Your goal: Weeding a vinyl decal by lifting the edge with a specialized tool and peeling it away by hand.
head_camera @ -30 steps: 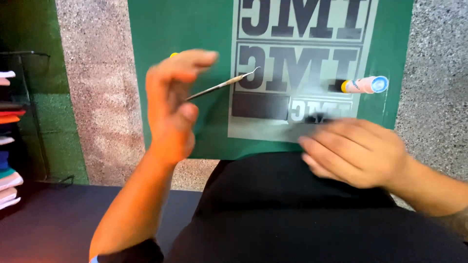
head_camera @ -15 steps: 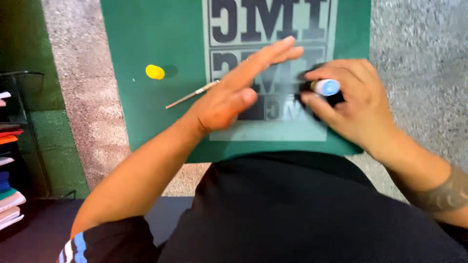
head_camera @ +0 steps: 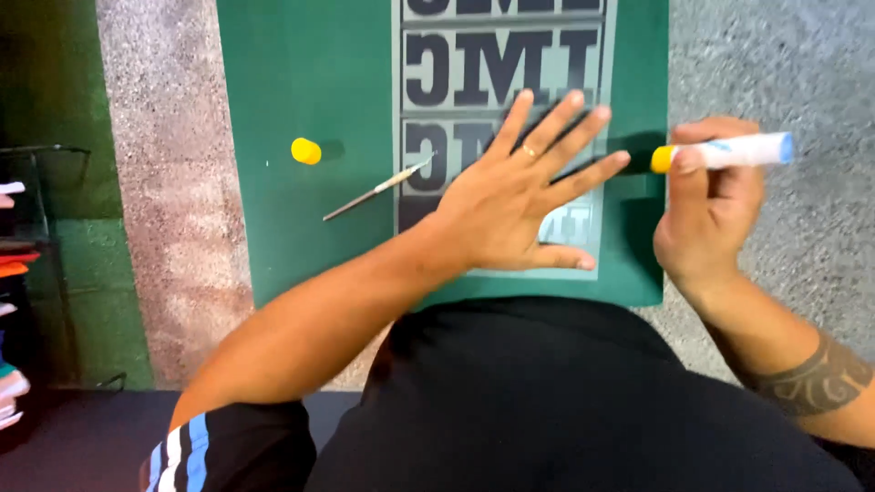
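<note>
Far left: shelves at the picture's edge with stacked coloured items (head_camera: 11, 264), too dim to make out; beside them a speckled stone floor (head_camera: 164, 182).
Mat: a green cutting mat (head_camera: 310, 82) lies on the floor in front of the person.
Yellow cap (head_camera: 306, 151): a small cap resting on the mat's left part, apart from both hands.
Thin tool (head_camera: 378, 188): a slim metal pointed tool lying on the mat; long axis slanting from lower left to upper right, tip touching the sheet's left edge.
Sheet: a grey sheet of dark block lettering (head_camera: 501, 55) lies on the mat's middle.
Left hand (head_camera: 515, 205): palm down and flat on the sheet, fingers spread wide and pointing up and right, gripping nothing; a ring on one finger; forearm crossing from lower left.
Marker (head_camera: 725, 151): white barrel, long axis nearly level, yellow end pointing left over the mat's right edge, blue end pointing right.
Right hand (head_camera: 706, 219): fingers and thumb closed around the marker, raised over the mat's right border; tattooed band on the forearm.
</note>
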